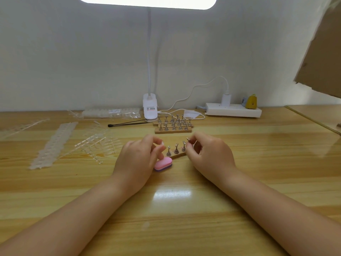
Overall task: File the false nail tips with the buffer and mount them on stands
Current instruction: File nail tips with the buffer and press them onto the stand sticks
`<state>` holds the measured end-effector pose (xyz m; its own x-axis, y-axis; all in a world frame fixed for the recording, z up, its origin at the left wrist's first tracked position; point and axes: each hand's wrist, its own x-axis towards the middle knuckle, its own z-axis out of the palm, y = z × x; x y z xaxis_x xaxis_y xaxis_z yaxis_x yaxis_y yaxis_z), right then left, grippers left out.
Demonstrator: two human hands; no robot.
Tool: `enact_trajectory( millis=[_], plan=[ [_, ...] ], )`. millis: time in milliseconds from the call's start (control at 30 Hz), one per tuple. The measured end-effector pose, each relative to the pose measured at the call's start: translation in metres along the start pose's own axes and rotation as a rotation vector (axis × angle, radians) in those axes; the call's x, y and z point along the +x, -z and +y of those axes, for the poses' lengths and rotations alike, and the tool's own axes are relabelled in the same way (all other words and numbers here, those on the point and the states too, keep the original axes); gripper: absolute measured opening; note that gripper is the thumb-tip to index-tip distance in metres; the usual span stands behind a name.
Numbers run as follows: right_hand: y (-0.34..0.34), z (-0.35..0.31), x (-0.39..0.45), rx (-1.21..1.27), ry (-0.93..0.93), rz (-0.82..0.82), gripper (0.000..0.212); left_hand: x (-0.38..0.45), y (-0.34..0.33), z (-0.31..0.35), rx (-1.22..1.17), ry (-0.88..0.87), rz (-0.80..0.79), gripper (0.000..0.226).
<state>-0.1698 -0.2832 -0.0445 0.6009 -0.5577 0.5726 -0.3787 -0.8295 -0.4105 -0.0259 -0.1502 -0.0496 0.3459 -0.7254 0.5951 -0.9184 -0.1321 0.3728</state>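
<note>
Left hand (137, 159): grip pinching one clear false nail tip (162, 143). Right hand (208, 154): grip pinching fourth metal stand (188, 139); three stands between grips on wooden strip (178, 155). One pink oval buffer (163, 163) beneath left grip, on tabletop (184, 209). Lamp label unreadable.

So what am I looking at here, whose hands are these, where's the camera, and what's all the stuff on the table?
There is one picture, taken by a camera worn on a person's head, looking down at their two bare hands on a wooden table. No machine is involved. The left hand pinches something small and pale, likely a false nail tip. The right hand pinches the top of a little metal stand on a wooden strip. A pink buffer lies beside the left hand. Further back sit more strips of stands, clear nail tips on the left, a clip lamp and a power strip.
</note>
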Motion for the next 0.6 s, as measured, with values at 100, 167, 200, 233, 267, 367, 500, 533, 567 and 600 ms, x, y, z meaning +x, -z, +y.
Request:
enact_trajectory(
  millis=[100, 167, 200, 233, 267, 367, 500, 533, 567, 600],
  plan=[
    [0.000, -0.003, -0.001, 0.158, -0.030, -0.023, 0.008, 0.000, -0.001, -0.003, -0.010, 0.021, 0.010, 0.012],
    [0.000, -0.004, -0.002, 0.261, -0.054, -0.020, 0.004, 0.001, 0.000, -0.002, 0.009, 0.024, 0.014, 0.011],
    [0.000, -0.005, -0.002, 0.295, -0.064, -0.022, 0.004, 0.001, 0.000, -0.002, 0.025, 0.018, 0.017, 0.012],
    [0.000, -0.005, -0.002, 0.317, -0.071, -0.029, 0.006, 0.001, 0.000, -0.001, 0.035, 0.010, 0.024, 0.013],
    [0.000, -0.005, -0.002, 0.332, -0.078, -0.040, 0.008, 0.000, 0.000, 0.000, 0.038, 0.002, 0.035, 0.015],
    [0.000, -0.005, -0.002, 0.382, -0.089, -0.054, 0.009, 0.000, 0.002, 0.003, 0.039, -0.031, 0.052, 0.023],
    [0.001, -0.008, -0.004, 0.485, -0.075, -0.068, 0.006, -0.002, 0.006, 0.010, -0.008, -0.092, 0.108, 0.035],
    [0.001, -0.010, -0.005, 0.522, -0.073, -0.072, 0.006, -0.003, 0.007, 0.013, -0.013, -0.106, 0.111, 0.036],
    [0.001, -0.012, -0.006, 0.559, -0.067, -0.076, 0.007, -0.003, 0.007, 0.015, -0.014, -0.118, 0.111, 0.035],
    [0.000, -0.015, -0.007, 0.588, -0.055, -0.084, 0.008, -0.004, 0.007, 0.016, -0.010, -0.130, 0.110, 0.034]
  ],
)
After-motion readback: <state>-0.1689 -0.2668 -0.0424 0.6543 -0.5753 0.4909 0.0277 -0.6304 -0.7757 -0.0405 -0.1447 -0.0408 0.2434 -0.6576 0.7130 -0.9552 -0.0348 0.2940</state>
